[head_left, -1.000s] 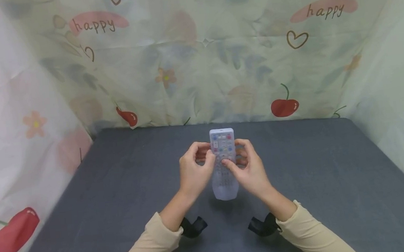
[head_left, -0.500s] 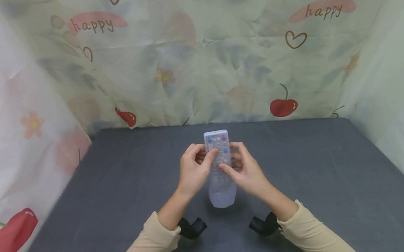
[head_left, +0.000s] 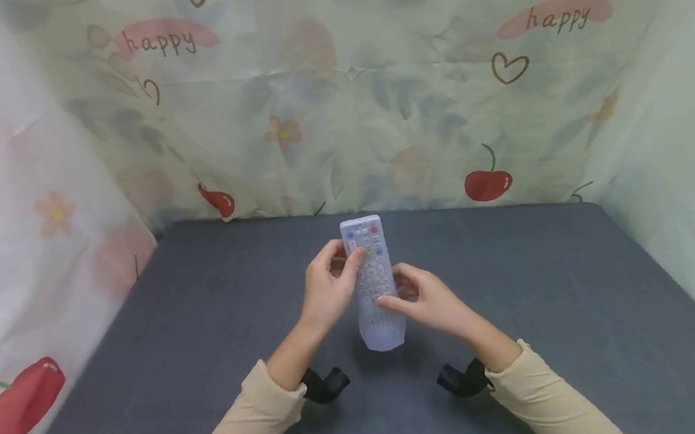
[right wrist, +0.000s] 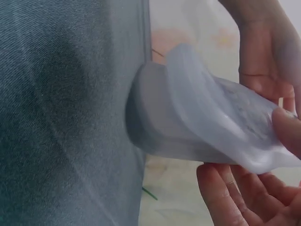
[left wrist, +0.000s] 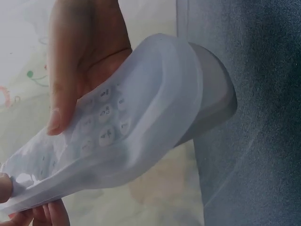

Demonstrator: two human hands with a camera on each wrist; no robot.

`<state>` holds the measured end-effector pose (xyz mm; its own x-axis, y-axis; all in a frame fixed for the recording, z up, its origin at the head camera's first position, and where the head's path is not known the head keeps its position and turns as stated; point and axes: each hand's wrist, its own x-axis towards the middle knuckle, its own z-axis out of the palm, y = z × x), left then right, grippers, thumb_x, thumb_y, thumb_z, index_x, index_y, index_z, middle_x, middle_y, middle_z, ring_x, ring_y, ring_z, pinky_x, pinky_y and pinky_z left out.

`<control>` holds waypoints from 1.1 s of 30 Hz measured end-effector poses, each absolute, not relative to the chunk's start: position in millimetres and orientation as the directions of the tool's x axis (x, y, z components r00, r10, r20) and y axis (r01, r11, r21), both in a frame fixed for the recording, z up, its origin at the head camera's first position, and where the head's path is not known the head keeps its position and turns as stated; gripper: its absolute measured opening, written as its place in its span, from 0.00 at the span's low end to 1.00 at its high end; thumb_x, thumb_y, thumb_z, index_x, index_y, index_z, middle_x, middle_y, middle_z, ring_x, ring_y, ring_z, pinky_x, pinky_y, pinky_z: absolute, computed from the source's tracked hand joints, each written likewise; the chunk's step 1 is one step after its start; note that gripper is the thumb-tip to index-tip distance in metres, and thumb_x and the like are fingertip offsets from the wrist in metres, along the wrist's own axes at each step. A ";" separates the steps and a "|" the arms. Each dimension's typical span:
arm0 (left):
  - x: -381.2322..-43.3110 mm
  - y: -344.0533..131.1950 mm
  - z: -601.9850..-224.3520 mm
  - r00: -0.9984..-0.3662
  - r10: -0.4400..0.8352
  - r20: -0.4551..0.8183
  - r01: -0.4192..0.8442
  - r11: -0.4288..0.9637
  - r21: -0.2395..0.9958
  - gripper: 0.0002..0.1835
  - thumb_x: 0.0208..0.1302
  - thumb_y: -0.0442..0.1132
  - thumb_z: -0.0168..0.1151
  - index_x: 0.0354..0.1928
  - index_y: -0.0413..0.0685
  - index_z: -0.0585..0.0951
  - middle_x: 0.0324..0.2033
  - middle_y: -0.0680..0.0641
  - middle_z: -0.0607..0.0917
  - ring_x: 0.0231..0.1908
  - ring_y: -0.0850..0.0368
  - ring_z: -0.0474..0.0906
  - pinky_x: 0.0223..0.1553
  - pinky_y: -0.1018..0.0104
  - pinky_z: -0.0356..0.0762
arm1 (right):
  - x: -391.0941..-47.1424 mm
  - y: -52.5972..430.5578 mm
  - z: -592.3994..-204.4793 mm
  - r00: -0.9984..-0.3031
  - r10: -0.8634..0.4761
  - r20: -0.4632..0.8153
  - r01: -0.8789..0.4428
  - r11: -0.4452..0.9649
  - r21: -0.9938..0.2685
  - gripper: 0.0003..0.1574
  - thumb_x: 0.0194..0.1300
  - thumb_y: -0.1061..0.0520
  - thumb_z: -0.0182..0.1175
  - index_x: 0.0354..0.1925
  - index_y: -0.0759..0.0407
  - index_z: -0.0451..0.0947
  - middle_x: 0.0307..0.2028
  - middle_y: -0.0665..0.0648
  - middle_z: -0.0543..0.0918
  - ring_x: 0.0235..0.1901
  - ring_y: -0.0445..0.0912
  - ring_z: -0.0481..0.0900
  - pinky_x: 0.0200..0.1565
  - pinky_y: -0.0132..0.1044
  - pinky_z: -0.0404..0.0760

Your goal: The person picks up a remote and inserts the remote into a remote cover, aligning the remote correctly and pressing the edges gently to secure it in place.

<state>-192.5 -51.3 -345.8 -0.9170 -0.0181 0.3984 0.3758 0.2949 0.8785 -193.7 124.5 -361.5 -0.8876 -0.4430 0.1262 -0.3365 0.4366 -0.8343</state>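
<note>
A remote control (head_left: 373,270) in a translucent whitish cover (left wrist: 160,108) stands nearly upright above the table, its top leaning slightly left. My left hand (head_left: 328,284) grips its upper left side, thumb over the buttons. Lower down, my right hand (head_left: 432,299) pinches the right side, thumb on the front and fingers behind. In the right wrist view the remote's grey lower end (right wrist: 160,110) sticks out behind the cover (right wrist: 197,99). The cover's bottom end stands away from it there. The fingers behind the remote are partly hidden in the head view.
A dark grey cloth covers the table (head_left: 209,339). Patterned curtains (head_left: 350,106) with cherries and hearts enclose the back and both sides. Black wrist straps (head_left: 328,386) hang below both wrists.
The remote has shifted slightly left, and its top now leans left. My right hand has slid down toward its lower part. My left thumb has moved onto the front.
</note>
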 end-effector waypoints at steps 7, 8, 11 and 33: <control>-193.5 -52.2 -346.8 -0.916 0.013 0.401 0.386 0.302 0.872 0.12 0.65 0.42 0.58 0.44 0.42 0.78 0.35 0.42 0.83 0.35 0.51 0.79 0.36 0.63 0.77 | -196.3 131.2 -362.0 -0.866 -0.496 0.061 -0.329 0.475 -0.816 0.23 0.60 0.51 0.63 0.50 0.63 0.75 0.42 0.60 0.83 0.37 0.45 0.81 0.40 0.39 0.81; -193.2 -52.1 -346.6 -0.918 0.018 0.397 0.384 0.298 0.874 0.12 0.65 0.43 0.58 0.45 0.43 0.78 0.36 0.42 0.83 0.35 0.51 0.79 0.36 0.62 0.77 | -196.6 132.1 -361.9 -0.862 -0.503 0.062 -0.335 0.474 -0.815 0.23 0.60 0.51 0.63 0.50 0.63 0.75 0.42 0.60 0.83 0.37 0.45 0.81 0.40 0.39 0.81; -192.3 -53.2 -345.5 -0.929 0.047 0.368 0.365 0.284 0.886 0.13 0.65 0.43 0.57 0.46 0.44 0.77 0.37 0.42 0.82 0.38 0.51 0.78 0.40 0.60 0.78 | -196.1 134.0 -360.4 -0.856 -0.511 0.078 -0.352 0.466 -0.812 0.23 0.60 0.53 0.64 0.50 0.63 0.75 0.42 0.61 0.82 0.37 0.45 0.81 0.40 0.40 0.81; -192.3 -66.4 -357.7 -0.905 0.394 -0.158 -0.154 0.041 0.987 0.34 0.68 0.50 0.52 0.67 0.37 0.55 0.53 0.32 0.77 0.45 0.53 0.82 0.50 0.56 0.78 | -195.3 137.4 -364.6 -0.731 -0.396 0.556 -0.681 0.364 -0.635 0.21 0.49 0.75 0.65 0.41 0.60 0.76 0.52 0.61 0.75 0.55 0.47 0.70 0.55 0.44 0.76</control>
